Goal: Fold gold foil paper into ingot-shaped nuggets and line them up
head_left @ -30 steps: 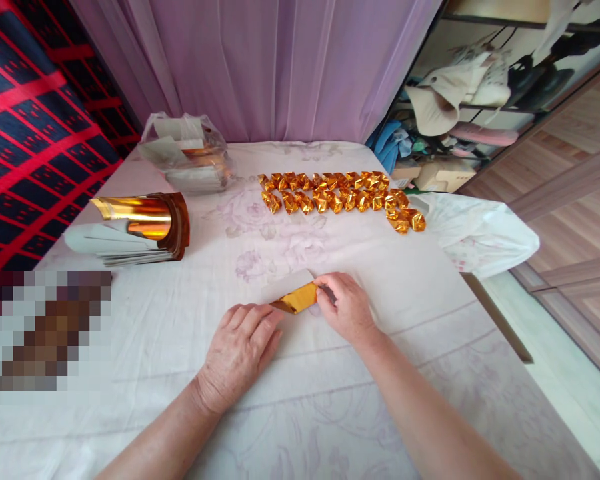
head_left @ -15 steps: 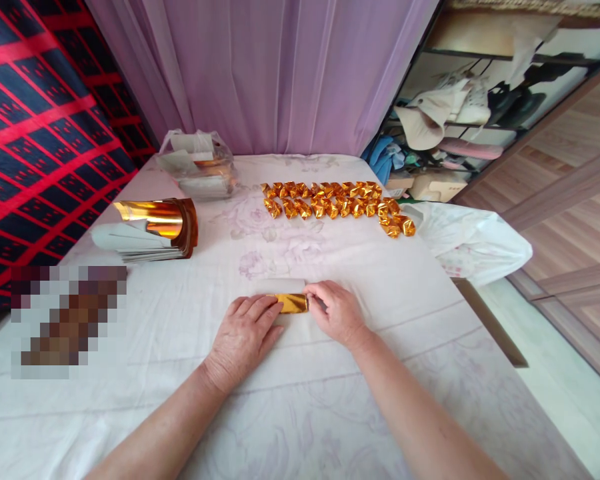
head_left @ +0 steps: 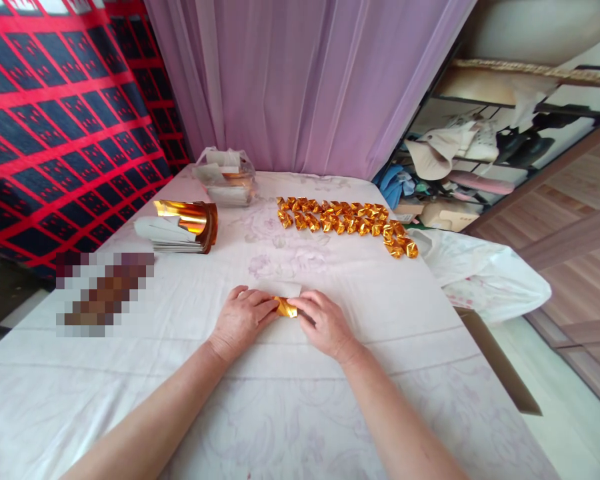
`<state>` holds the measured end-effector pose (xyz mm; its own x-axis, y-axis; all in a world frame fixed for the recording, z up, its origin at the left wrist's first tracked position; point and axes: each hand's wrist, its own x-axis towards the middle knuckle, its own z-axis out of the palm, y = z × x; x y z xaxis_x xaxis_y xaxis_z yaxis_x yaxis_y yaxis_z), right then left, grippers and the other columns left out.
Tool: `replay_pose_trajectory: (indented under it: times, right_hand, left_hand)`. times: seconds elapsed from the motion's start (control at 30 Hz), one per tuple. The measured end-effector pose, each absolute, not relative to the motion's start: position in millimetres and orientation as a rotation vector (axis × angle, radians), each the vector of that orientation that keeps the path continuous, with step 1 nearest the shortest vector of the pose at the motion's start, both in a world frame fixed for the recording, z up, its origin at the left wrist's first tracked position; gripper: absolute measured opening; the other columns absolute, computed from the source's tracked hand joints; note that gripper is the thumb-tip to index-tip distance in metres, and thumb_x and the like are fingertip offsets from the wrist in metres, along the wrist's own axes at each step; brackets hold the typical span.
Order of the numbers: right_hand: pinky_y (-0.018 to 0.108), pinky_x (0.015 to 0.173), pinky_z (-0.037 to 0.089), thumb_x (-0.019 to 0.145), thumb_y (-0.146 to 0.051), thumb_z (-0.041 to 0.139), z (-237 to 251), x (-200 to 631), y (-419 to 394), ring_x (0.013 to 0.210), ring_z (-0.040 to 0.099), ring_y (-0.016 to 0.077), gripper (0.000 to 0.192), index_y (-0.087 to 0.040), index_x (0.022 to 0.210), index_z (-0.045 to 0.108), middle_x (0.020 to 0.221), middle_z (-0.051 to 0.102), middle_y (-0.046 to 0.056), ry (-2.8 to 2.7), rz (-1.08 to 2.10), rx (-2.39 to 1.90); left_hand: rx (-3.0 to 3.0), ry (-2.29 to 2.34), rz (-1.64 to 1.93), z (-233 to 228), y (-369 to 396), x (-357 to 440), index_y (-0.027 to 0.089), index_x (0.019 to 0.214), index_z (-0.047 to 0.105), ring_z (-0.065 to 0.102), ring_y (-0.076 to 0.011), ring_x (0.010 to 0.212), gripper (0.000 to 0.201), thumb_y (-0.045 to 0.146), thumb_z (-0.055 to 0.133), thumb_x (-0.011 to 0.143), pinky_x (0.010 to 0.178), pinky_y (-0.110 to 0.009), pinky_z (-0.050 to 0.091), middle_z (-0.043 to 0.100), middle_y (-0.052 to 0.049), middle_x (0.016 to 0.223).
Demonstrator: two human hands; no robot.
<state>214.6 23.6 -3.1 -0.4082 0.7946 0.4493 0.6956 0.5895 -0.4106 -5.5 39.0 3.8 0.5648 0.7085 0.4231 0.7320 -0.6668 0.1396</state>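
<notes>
A small piece of gold foil paper (head_left: 285, 307) lies folded on the white cloth-covered table (head_left: 290, 407), its white back showing just behind it. My left hand (head_left: 240, 320) presses on its left end with the fingertips. My right hand (head_left: 323, 325) pinches its right end. Both hands meet over the paper near the table's middle. Only a short gold strip shows between the fingers.
Two rows of several folded gold pieces (head_left: 345, 220) lie at the back. A curled stack of gold sheets (head_left: 183, 227) sits back left, a plastic bag of paper (head_left: 225, 177) behind it. A white plastic bag (head_left: 480, 273) hangs off the right edge. A blurred patch (head_left: 103, 297) lies left.
The hands have closed in on each other, and the visible gold strip has grown shorter. The view has tilted up and shifted, so the table objects appear further right.
</notes>
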Motion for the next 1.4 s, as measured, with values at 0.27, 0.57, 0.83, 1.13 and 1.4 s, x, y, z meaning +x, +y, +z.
replay_pose_trajectory:
  times: [0.27, 0.57, 0.83, 1.13, 1.4]
  right_hand:
    - [0.031, 0.074, 0.052, 0.086, -0.013, 0.062, -6.1, 214.0, 24.3, 0.085, 0.060, 0.0187, 0.021, -0.023, 0.100, 0.074, 0.094, 0.063, 0.006, -2.251, 0.058, -1.208]
    - [0.034, 0.077, 0.050, 0.089, -0.016, 0.062, -6.8, 214.7, 27.0, 0.084, 0.058, 0.0195, 0.017, -0.023, 0.100, 0.071, 0.093, 0.064, 0.006, -2.255, 0.083, -1.269]
    - [0.034, 0.072, 0.047, 0.091, -0.015, 0.056, 2.5, 216.3, 30.5, 0.079, 0.058, 0.0193, 0.015, -0.021, 0.090, 0.070, 0.086, 0.066, 0.005, -2.343, 0.061, -1.209]
    - [0.034, 0.075, 0.047, 0.092, -0.020, 0.057, 3.6, 209.8, 24.2, 0.079, 0.059, 0.0175, 0.013, -0.021, 0.087, 0.068, 0.086, 0.067, 0.004, -2.304, 0.208, -1.193]
    - [0.033, 0.073, 0.046, 0.088, -0.018, 0.061, 2.9, 216.4, 26.8, 0.077, 0.060, 0.0170, 0.010, -0.023, 0.083, 0.067, 0.083, 0.066, 0.002, -2.264, 0.241, -1.226]
  left_hand:
    - [-2.725, -1.249, -0.660, 3.4, 40.5, -11.4, 0.026, 0.101, 0.071, 0.069, -0.0169, 0.087, 0.019, 0.027, 0.053, 0.097, 0.102, -0.046, 0.039, 0.073, -0.001, 0.100]
    - [-2.733, -1.113, -0.654, -0.3, 29.7, -11.9, 0.017, 0.109, 0.067, 0.066, -0.0222, 0.106, 0.028, 0.009, 0.045, 0.094, 0.105, -0.047, 0.044, 0.071, -0.008, 0.111]
    - [-2.808, -1.252, -0.708, 1.5, 13.2, 1.6, 0.015, 0.121, 0.061, 0.062, -0.0269, 0.115, 0.030, 0.018, 0.047, 0.095, 0.101, -0.050, 0.050, 0.068, -0.012, 0.120]
    - [-2.847, -1.339, -0.820, 1.1, 18.4, -3.6, 0.018, 0.104, 0.067, 0.065, -0.0238, 0.111, 0.020, 0.022, 0.049, 0.096, 0.100, -0.048, 0.051, 0.071, -0.008, 0.110]
    - [-2.853, -1.356, -0.827, 3.8, 18.4, -3.4, 0.019, 0.102, 0.068, 0.065, -0.0219, 0.110, 0.022, 0.022, 0.046, 0.098, 0.101, -0.047, 0.050, 0.071, -0.007, 0.110]
